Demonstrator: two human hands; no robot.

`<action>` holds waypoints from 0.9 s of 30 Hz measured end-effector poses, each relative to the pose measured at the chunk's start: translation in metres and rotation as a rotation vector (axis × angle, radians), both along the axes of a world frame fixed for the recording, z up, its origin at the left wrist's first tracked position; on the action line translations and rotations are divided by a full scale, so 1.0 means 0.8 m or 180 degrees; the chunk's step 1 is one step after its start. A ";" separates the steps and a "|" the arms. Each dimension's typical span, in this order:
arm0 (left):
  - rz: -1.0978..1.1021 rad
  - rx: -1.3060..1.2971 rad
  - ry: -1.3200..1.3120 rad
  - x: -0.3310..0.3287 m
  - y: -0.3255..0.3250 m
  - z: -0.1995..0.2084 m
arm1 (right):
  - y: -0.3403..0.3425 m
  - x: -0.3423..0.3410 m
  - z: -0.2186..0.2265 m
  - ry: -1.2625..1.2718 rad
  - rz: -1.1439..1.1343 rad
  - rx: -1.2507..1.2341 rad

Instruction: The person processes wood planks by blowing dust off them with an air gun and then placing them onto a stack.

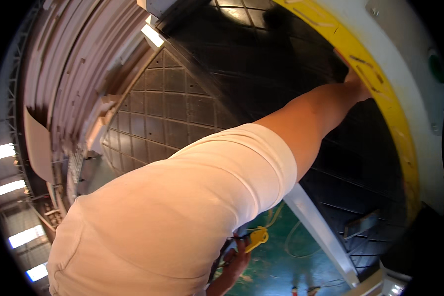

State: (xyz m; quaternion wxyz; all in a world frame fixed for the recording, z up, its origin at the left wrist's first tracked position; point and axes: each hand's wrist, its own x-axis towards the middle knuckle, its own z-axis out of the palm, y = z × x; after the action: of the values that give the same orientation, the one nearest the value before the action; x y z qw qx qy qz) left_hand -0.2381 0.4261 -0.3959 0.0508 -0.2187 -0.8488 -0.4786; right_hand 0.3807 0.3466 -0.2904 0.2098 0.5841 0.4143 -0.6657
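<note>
My own shoulder in its pale sleeve [172, 217] fills the view. One hand [356, 84] reaches up to the yellow rim band [375, 84] of one big black gridded panel [261, 64]; its grip is unclear. My other hand [237, 259], low down, closes on one yellow-handled tool [256, 238].

Landmark: the yellow band [380, 84] curving along the upper right.
Right arm: bare from elbow to wrist, stretched up and away toward the band; the upper arm and shoulder are in a pale short sleeve.
Right hand [355, 81]: pressed against the band's inner edge; fingers hidden, so the grip cannot be told.
Left hand [236, 259]: low, well below the band, fingers curled around a yellow-handled tool [255, 238].
</note>
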 end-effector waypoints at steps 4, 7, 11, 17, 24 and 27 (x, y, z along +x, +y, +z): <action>-0.0069 -0.0124 0.0059 0.001 -0.026 -0.011 | 0.008 -0.023 0.055 0.1101 0.0355 0.0145; -0.0228 -0.0728 0.0425 0.059 -0.076 -0.029 | 0.019 -0.100 0.134 0.1843 0.0344 -0.0014; -0.0349 -0.1013 0.0531 0.192 -0.147 0.011 | -0.005 -0.186 0.226 0.2815 0.0072 0.0581; -0.0376 -0.1020 0.0361 0.377 -0.384 0.060 | -0.044 -0.285 0.268 0.3394 0.0455 0.0647; 0.0543 -0.1734 -0.0270 0.600 -0.606 0.076 | -0.067 -0.319 0.274 0.3236 0.0397 0.0775; 0.0613 -0.1826 -0.0111 0.622 -0.608 0.074 | -0.082 -0.319 0.276 0.3279 0.0366 0.0857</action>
State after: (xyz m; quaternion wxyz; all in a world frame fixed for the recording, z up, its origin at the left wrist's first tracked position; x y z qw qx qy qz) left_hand 0.2593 -0.0605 -0.3365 0.0175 -0.1344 -0.9670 -0.2159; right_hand 0.1259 0.2810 -0.0695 -0.0614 0.1798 0.5767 -0.7945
